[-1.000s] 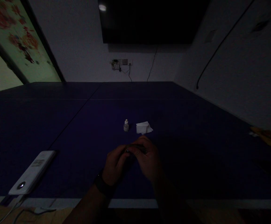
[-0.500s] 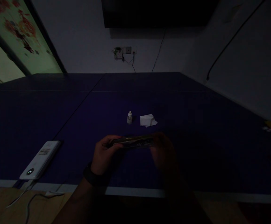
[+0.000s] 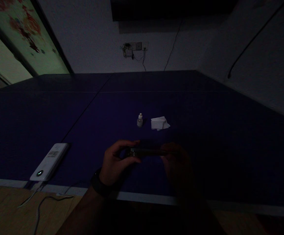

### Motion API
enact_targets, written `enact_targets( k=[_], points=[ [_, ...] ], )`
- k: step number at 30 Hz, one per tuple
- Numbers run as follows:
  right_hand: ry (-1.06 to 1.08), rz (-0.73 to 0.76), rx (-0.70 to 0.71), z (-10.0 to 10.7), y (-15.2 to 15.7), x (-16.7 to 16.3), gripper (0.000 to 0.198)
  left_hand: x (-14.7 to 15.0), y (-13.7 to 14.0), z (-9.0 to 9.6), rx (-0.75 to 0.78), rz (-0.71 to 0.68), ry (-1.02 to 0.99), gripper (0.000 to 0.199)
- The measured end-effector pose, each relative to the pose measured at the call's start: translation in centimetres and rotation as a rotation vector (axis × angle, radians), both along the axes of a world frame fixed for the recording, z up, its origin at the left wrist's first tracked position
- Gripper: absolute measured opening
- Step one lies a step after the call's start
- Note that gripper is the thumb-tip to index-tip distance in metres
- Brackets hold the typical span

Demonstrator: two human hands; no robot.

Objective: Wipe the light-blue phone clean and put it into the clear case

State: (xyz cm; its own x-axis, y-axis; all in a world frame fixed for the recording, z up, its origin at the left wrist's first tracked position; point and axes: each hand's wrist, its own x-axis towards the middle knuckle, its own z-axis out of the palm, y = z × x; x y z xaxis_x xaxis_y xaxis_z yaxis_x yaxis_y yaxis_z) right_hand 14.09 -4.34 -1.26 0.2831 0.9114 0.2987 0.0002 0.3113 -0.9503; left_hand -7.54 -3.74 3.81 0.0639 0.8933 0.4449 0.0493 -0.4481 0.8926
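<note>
Slim dark object (image 3: 149,152) spans the gap between the 2 hands. The left hand (image 3: 114,161) curves in a half-open C around 1 end; whether its fingers press, I cannot tell. The right hand (image 3: 175,160), in shadow, grasps the other end. Beyond the hands stand 1 small bottle (image 3: 139,122) and white papers (image 3: 158,123); left of the left hand lies a white power bank (image 3: 50,161).

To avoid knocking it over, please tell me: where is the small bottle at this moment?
In the head view, the small bottle stands upright on the dark table, just left of the white sheets and beyond the left hand.
</note>
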Motion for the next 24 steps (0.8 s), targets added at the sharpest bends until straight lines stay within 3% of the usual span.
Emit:
enact_targets(
  k=[3, 6, 11, 16, 20, 24],
  points=[
    [0.006, 0.004, -0.063, -0.9, 0.2, 0.1, 0.005, 0.0, -0.1, -0.6, -0.005, 0.033, -0.019, 0.030],
    [-0.202, 0.073, -0.068, 0.3, 0.1, 0.3, 0.007, 0.1, -0.3, -0.7, 0.052, 0.119, 0.017, 0.026],
    [-0.404, 0.133, 0.172, 3.7, -0.7, -1.0, 0.026, 0.2, -0.5, 0.5, 0.210, 0.091, 0.204, 0.022],
    [-0.285, 0.236, 0.294, 4.3, -0.5, -3.2, 0.018, 0.6, -0.6, 1.3, 0.301, 0.043, 0.308, 0.022],
    [-0.180, 0.160, 0.281, 3.5, -0.6, -4.2, 0.008, 1.0, -0.6, 1.3, 0.289, 0.047, 0.312, 0.020],
    [-0.206, 0.070, 0.268, 3.1, -1.0, -4.6, 0.007, 1.4, -0.8, 1.2, 0.264, 0.057, 0.296, 0.020]
  ],
)
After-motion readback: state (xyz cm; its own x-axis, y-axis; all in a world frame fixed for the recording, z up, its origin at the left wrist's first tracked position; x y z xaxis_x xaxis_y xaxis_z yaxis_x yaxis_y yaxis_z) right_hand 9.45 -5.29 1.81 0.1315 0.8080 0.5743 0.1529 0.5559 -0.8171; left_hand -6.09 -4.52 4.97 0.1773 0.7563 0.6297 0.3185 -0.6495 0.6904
